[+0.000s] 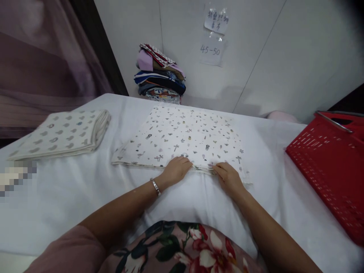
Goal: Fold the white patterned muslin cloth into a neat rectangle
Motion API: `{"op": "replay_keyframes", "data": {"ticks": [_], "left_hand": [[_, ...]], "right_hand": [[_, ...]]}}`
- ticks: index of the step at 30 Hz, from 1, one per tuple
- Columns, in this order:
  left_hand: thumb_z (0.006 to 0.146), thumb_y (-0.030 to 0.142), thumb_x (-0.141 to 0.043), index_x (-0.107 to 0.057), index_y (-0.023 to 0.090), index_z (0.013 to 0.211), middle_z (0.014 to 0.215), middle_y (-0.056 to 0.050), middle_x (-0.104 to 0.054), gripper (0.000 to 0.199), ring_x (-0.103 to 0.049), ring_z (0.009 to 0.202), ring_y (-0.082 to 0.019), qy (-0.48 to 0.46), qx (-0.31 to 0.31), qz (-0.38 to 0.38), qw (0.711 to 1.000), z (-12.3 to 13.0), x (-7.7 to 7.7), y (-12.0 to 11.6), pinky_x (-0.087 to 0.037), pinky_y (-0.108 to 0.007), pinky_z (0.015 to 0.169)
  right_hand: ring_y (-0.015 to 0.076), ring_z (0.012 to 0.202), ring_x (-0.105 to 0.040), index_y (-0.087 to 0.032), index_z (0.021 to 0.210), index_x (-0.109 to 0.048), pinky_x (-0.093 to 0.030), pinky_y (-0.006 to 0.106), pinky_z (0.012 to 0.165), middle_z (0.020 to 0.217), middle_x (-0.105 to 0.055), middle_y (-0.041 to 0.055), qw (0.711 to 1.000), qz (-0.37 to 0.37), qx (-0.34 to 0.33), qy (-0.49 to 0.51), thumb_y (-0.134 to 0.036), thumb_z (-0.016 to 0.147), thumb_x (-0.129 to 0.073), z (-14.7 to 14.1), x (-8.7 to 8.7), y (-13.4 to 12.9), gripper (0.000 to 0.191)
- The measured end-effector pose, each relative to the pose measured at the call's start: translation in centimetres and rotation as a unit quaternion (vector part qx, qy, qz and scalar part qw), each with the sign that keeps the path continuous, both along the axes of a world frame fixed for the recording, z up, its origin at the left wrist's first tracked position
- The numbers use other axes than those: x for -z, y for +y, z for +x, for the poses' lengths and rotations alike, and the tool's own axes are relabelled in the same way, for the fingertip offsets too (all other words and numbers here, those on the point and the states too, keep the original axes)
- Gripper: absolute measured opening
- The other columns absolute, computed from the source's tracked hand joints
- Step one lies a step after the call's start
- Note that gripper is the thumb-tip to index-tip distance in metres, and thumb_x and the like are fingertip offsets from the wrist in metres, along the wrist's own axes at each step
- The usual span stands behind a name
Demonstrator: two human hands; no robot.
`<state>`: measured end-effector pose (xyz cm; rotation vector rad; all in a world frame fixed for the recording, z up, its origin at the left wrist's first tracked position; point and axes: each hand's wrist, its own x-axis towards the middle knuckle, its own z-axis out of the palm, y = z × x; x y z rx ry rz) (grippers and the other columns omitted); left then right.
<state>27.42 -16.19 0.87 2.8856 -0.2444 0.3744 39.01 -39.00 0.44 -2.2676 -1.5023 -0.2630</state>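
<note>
A white cloth (187, 132) printed with small palm trees and animals lies flat and folded in layers on the table. Both hands are at its near edge, a short gap apart. My left hand (176, 169), with a silver bracelet at the wrist, is closed on that edge, fingers on top and thumb toward the middle. To its right, my right hand (229, 177) pinches the same edge between thumb and fingers. Several layers show along the edge between the hands. The undersides of both hands are hidden.
A folded white cloth with grey prints (65, 131) rests on the left of the white-covered table (273, 212). At the right stands a red plastic basket (330, 167). Behind the table's far edge is a stack of folded fabrics (160, 76) against the wall (250, 45).
</note>
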Motion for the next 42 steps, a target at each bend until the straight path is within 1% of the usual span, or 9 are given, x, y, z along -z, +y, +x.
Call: {"op": "replay_keyframes", "data": {"ticks": [4,8,10,13,18,25,32,38,42], "left_hand": [[0.092,0.023,-0.037,-0.061,0.019,0.092,0.087,-0.005,-0.061,0.024,-0.053,0.084,-0.017,-0.003,0.000,0.017,1.000,-0.1,-0.1,-0.1,-0.040,-0.031,0.073],[0.090,0.019,-0.042,-0.060,0.019,0.097,0.091,-0.004,-0.061,0.020,-0.052,0.085,-0.017,-0.016,-0.003,0.039,0.999,-0.1,-0.3,-0.1,-0.038,-0.030,0.071],[0.089,0.018,-0.043,-0.060,0.019,0.098,0.092,-0.004,-0.061,0.019,-0.051,0.084,-0.018,-0.022,-0.011,0.058,0.998,-0.1,-0.2,-0.2,-0.037,-0.030,0.069],[0.089,0.018,-0.044,-0.060,0.020,0.093,0.088,-0.003,-0.060,0.017,-0.050,0.082,-0.017,-0.024,-0.006,0.077,0.997,-0.2,0.3,-0.2,-0.036,-0.029,0.068],[0.091,0.020,-0.042,-0.060,0.019,0.089,0.086,-0.003,-0.058,0.019,-0.049,0.081,-0.017,-0.041,0.006,0.087,0.995,-0.3,0.9,-0.2,-0.036,-0.030,0.070],[0.090,0.030,-0.046,-0.059,0.018,0.100,0.092,-0.005,-0.058,0.021,-0.050,0.087,-0.018,-0.007,0.034,0.081,0.996,-0.7,-0.1,0.0,-0.039,-0.031,0.074],[0.090,0.019,-0.044,-0.060,0.019,0.099,0.089,-0.004,-0.059,0.018,-0.051,0.082,-0.017,-0.016,0.018,0.097,0.995,-0.2,0.1,0.1,-0.039,-0.030,0.070],[0.089,0.016,-0.043,-0.060,0.018,0.099,0.089,-0.005,-0.060,0.020,-0.052,0.083,-0.018,-0.007,0.002,0.089,0.996,0.1,0.3,0.2,-0.041,-0.030,0.070],[0.091,0.018,-0.040,-0.061,0.018,0.096,0.087,-0.005,-0.060,0.021,-0.052,0.081,-0.018,-0.002,-0.012,0.083,0.996,0.3,0.3,0.1,-0.042,-0.030,0.071]], "right_hand": [[0.0219,0.086,-0.054,-0.021,0.105,-0.062,-0.045,0.034,0.074,0.097,-0.061,0.0079,1.000,-0.018,-0.005,-0.012,-0.013,0.089,-0.034,0.1,0.1,0.0,0.033],[0.0214,0.087,-0.053,-0.020,0.106,-0.062,-0.044,0.034,0.075,0.097,-0.061,0.0083,1.000,0.004,0.000,-0.029,-0.011,0.089,-0.034,0.1,-0.1,0.1,0.033],[0.0213,0.086,-0.052,-0.019,0.105,-0.062,-0.044,0.033,0.074,0.097,-0.061,0.0084,0.999,0.004,0.000,-0.036,-0.010,0.088,-0.035,0.0,-0.2,0.1,0.033],[0.0207,0.085,-0.052,-0.019,0.103,-0.062,-0.043,0.032,0.072,0.096,-0.062,0.0076,0.999,-0.021,-0.022,-0.030,-0.010,0.088,-0.038,0.0,0.0,0.1,0.030],[0.0204,0.088,-0.052,-0.019,0.101,-0.062,-0.042,0.032,0.073,0.095,-0.062,0.0066,0.998,-0.045,-0.039,-0.008,-0.013,0.089,-0.041,-0.1,-0.1,0.1,0.025],[0.0209,0.091,-0.053,-0.018,0.105,-0.059,-0.043,0.033,0.075,0.099,-0.060,0.0091,0.997,-0.055,-0.061,0.002,-0.013,0.086,-0.044,-0.3,-0.7,-0.3,0.025],[0.0210,0.089,-0.054,-0.018,0.105,-0.060,-0.045,0.034,0.073,0.096,-0.061,0.0106,0.997,-0.042,-0.058,0.001,-0.019,0.091,-0.038,-0.3,-0.6,-0.2,0.026],[0.0210,0.089,-0.054,-0.019,0.107,-0.060,-0.045,0.034,0.073,0.098,-0.061,0.0099,0.998,-0.034,-0.046,0.007,-0.021,0.093,-0.037,-0.3,-0.5,-0.2,0.027],[0.0209,0.088,-0.054,-0.019,0.106,-0.060,-0.045,0.033,0.073,0.097,-0.062,0.0094,0.998,-0.041,-0.042,-0.003,-0.020,0.092,-0.039,-0.3,-0.6,-0.1,0.025]]}}
